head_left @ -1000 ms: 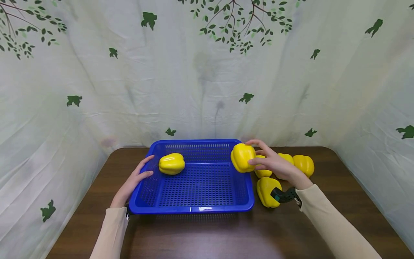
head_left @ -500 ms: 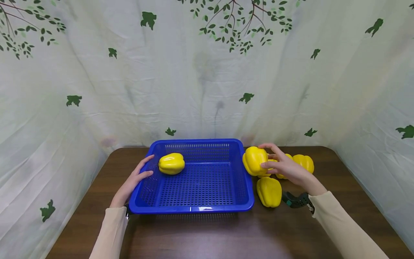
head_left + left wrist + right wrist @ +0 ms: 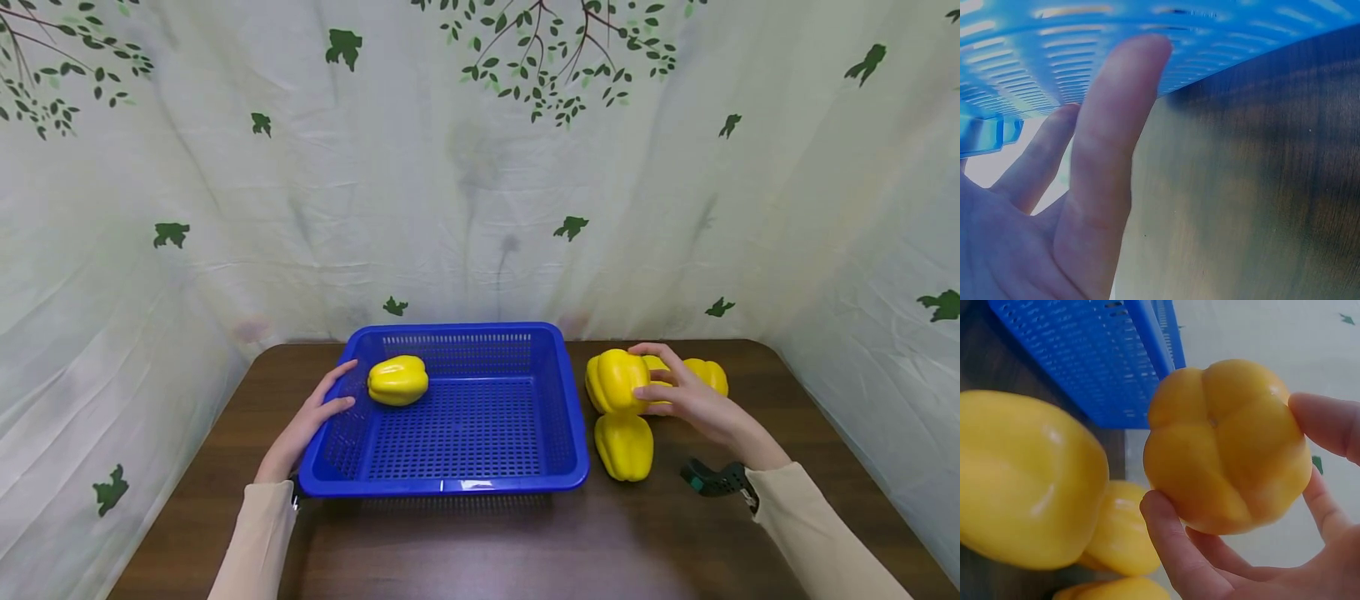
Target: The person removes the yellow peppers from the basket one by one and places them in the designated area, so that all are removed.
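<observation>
With its thumb and fingers, the right hand (image 3: 701, 404) holds a yellow bell pepper (image 3: 617, 381) to the right of the blue plastic basket (image 3: 450, 486). In the right wrist view the lobed end of this bell pepper (image 3: 1222, 450) faces the camera, fingertips around its sides. The left hand (image 3: 303, 425) touches the basket's left side, its fingers (image 3: 1110, 125) fairly straight against the slotted wall in the left wrist view. Inside the basket, toward the left, lies another yellow bell pepper (image 3: 398, 381).
On the brown wooden table (image 3: 480, 550), a yellow bell pepper (image 3: 624, 450) lies in front of the held one. More yellow peppers (image 3: 707, 377) sit behind the right hand, partly hidden by it. A leaf-printed white curtain (image 3: 480, 192) stands close behind the table.
The right hand has moved right and slightly downward with its bell pepper, from over the basket's right rim to beside the basket among the other peppers. The left hand and basket have stayed put.
</observation>
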A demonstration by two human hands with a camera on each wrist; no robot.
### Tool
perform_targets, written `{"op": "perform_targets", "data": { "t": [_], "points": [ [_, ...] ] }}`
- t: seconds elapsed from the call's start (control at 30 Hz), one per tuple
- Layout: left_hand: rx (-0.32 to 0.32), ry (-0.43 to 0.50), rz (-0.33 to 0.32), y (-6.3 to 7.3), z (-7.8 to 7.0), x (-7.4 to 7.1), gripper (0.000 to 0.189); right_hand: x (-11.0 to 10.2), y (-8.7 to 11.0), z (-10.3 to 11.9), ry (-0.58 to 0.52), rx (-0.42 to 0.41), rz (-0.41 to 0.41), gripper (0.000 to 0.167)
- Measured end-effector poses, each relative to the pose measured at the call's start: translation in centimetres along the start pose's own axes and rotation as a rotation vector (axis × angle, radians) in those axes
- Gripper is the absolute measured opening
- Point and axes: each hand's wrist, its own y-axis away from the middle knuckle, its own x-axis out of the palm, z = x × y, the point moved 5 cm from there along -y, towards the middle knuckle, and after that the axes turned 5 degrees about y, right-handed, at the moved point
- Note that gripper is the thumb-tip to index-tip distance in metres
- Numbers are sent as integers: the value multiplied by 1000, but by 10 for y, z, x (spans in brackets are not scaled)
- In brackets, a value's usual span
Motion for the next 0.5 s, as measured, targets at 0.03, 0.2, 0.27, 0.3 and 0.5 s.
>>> {"op": "perform_targets", "data": {
  "t": [0.03, 0.2, 0.27, 0.3, 0.5],
  "points": [
    [0, -2, 0, 0, 0, 0, 59, -2, 2, -1, 0, 0, -3, 60],
    [-2, -9, -3, 0, 1, 0, 59, -10, 11, -5, 8, 9, -22, 60],
    [-1, -12, -5, 0, 1, -1, 60, -13, 15, -7, 15, 10, -27, 59],
    [-1, -12, -5, 0, 2, -1, 60, -15, 17, -8, 20, 8, -30, 59],
    [4, -8, -3, -1, 2, -1, 60, -26, 26, -20, 49, 14, -51, 57]
  ]
}}
